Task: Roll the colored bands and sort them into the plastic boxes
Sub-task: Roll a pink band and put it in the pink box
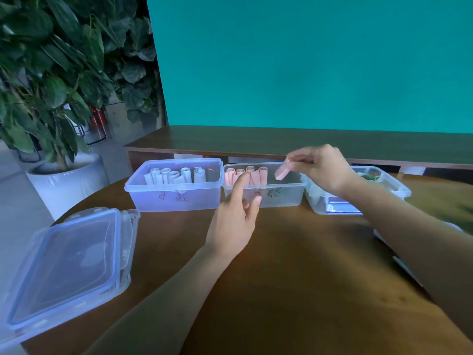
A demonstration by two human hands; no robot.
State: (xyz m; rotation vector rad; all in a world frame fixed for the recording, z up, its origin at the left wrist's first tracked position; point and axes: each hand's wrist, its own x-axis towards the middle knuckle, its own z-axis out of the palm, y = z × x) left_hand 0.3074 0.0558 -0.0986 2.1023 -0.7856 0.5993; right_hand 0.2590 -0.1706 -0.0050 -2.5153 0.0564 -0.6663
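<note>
plant: we see a leafy potted plant (53, 73) in a white pot (66, 183) on the floor, off the table's far-left edge.
lids: stack of clear box lids (69, 262) with blue seals at the table's left edge, overhanging it a bit.
table: round brown wooden table (294, 265) carries everything; a dark wood shelf (281, 139) and a teal wall (307, 60) sit behind it.
left box: clear plastic box (176, 198) near the far edge, left of centre; we count about five rolled white bands (176, 175) standing in it; handwriting on the front wall, not readable.
middle box: clear plastic box (281, 197) touching the left box's right side; four rolled pink bands (247, 175) stand in its left end; writing on the front, unreadable.
left hand: left hand (235, 221) hovers at the middle box's front wall, forefinger straight and pointing toward the pink rolls, other fingers loose, nothing held; we can't tell if it touches the box.
pink roll: rolled pink band (282, 171) tilted, over the middle box's right half, lower end dipping below the rim.
right hand: right hand (320, 167) above the middle box's right end, fingertips pinching the pink roll's top.
right box: clear plastic box (384, 185) just right of the middle one, partly hidden by the right forearm; we see green bands (369, 177) inside, blurry.
</note>
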